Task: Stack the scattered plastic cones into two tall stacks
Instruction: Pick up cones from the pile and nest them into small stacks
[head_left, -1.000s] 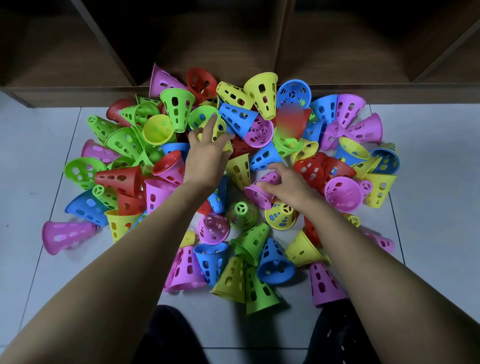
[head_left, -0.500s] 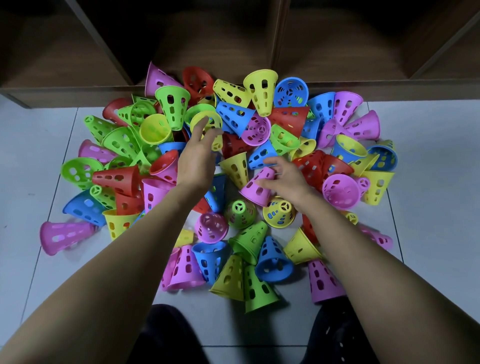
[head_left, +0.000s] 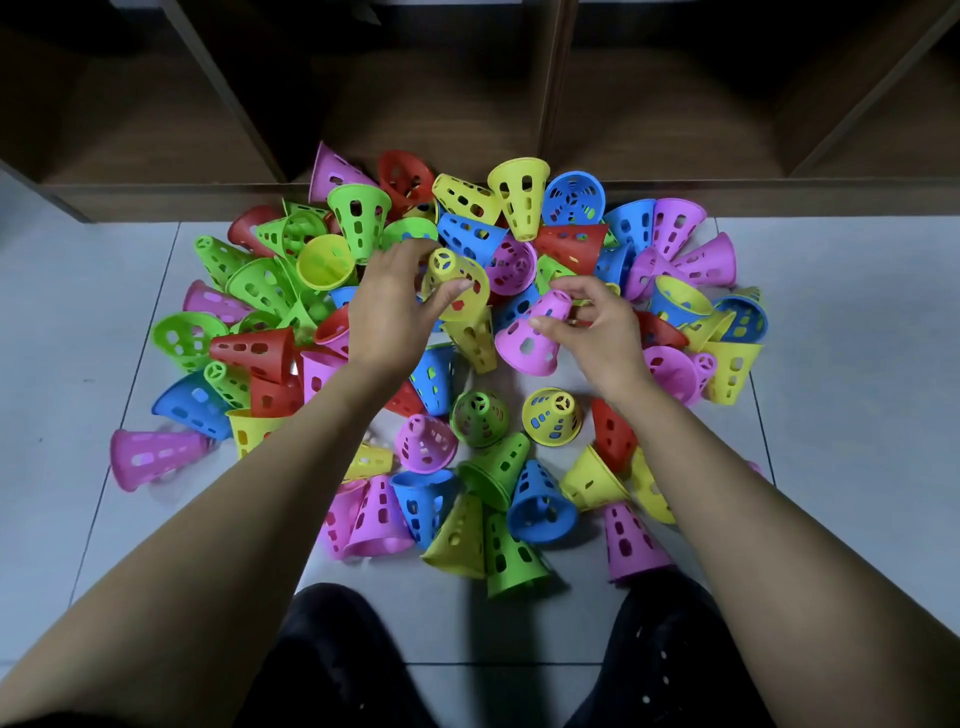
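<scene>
Single head view, looking steeply down, close overhead

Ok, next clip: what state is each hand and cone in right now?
left hand: grips the yellow cone.
yellow cone: held above the loose cones, tilted, narrow end up.
right hand: pinches the pink cone.
pink cone: held, tilted, wide mouth toward the person.
loose cones: scattered on the floor, no tall stack yet.
</scene>
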